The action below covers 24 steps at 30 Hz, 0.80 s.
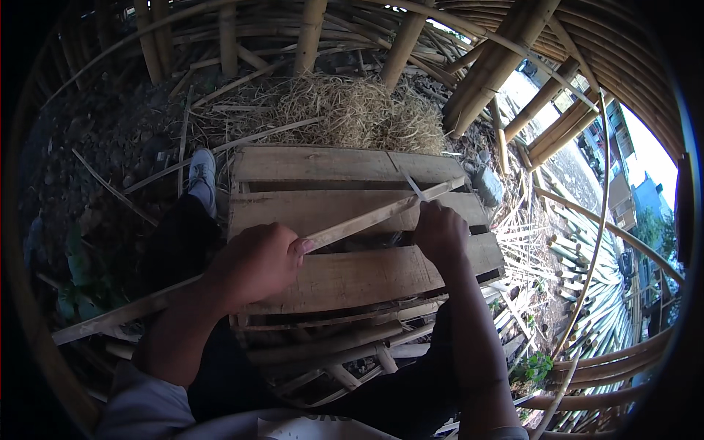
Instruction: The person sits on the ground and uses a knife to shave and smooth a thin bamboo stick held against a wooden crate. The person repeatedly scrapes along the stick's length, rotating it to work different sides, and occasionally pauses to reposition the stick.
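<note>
A bamboo strip (367,219) crosses the slatted bench (348,279).

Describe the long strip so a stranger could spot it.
Find the slatted wooden bench in the middle. Across it slants a pale strip, gripped by the left hand. Unlike the broad boards, it is narrow and overshoots their left ends.
</note>
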Motion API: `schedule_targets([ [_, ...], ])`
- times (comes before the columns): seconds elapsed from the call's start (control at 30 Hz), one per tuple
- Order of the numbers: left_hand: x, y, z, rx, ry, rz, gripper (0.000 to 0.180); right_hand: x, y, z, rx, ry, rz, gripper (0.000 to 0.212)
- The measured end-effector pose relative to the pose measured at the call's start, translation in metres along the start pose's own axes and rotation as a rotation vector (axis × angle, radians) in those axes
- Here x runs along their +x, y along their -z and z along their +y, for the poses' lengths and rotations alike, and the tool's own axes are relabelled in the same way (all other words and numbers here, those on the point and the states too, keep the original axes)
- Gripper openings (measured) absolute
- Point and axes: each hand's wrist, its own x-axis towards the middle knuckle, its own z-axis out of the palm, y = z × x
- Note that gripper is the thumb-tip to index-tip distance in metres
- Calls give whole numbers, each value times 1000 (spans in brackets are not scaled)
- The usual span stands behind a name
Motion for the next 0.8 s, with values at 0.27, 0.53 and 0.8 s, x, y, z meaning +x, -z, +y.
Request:
schedule_targets([
  [0.27, 3, -9, -9, 22, -4, 12, 42, -9, 25, -55, 252, 194, -17, 19],
  [0.53, 9, -9, -16, -16, -13, -6, 46, -17, 17, -64, 268, 198, -129, 13],
  [0.8, 12, -13, -25, 6, -41, -12, 47, -15, 26, -73, 318, 244, -67, 20],
])
